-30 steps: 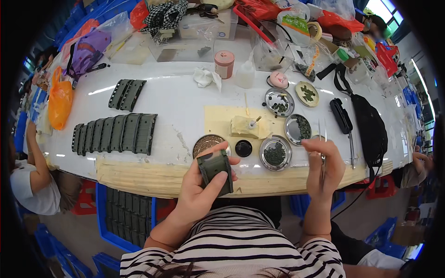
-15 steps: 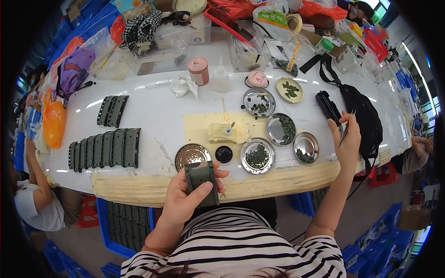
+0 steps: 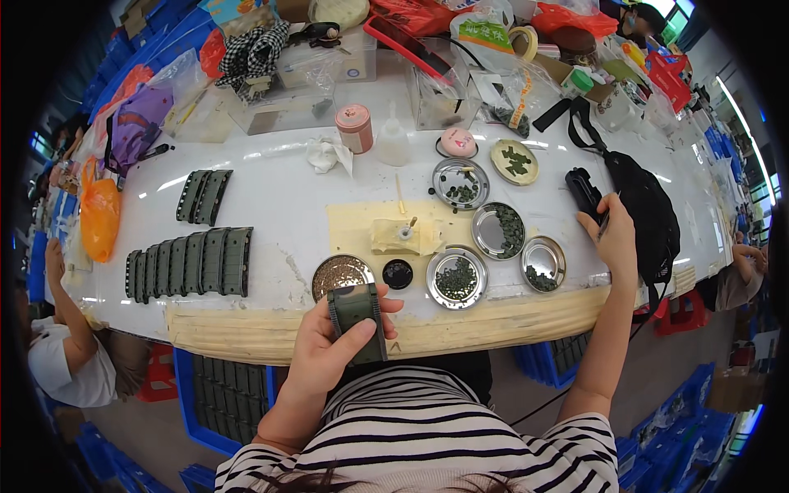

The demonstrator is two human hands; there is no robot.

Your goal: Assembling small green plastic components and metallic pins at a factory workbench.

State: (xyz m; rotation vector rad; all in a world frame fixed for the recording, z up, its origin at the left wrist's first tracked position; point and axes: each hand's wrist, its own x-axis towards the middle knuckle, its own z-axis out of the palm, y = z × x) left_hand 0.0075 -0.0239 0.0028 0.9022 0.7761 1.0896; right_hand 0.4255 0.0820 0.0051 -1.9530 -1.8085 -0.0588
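Note:
My left hand [image 3: 329, 349] grips a curved dark-green ribbed piece [image 3: 357, 316], thumb pressed on its face, above the table's front edge. On the right, my right hand [image 3: 615, 234] has its thumb and fingers closed around the near end of a black handheld tool [image 3: 583, 191] lying on the table. Tweezers do not show now; the hand may hide them. Beside the left hand are a steel dish of tan grains [image 3: 343, 279] and a small black round pot [image 3: 398, 274]. Steel dishes with small dark-green bits [image 3: 457, 278] sit between my hands.
A row of curved green pieces [image 3: 189, 263] lies at the left, with two more [image 3: 203, 197] behind. A small stand [image 3: 404, 234] is mid-table. A black bag [image 3: 645, 214] lies right of my right hand. Clear boxes [image 3: 444, 94] and bags crowd the back; a blue crate [image 3: 226, 403] stands below.
My right hand has turned and closed around the black tool's near end; the tweezers it held before are out of sight. My left hand keeps the green piece in place.

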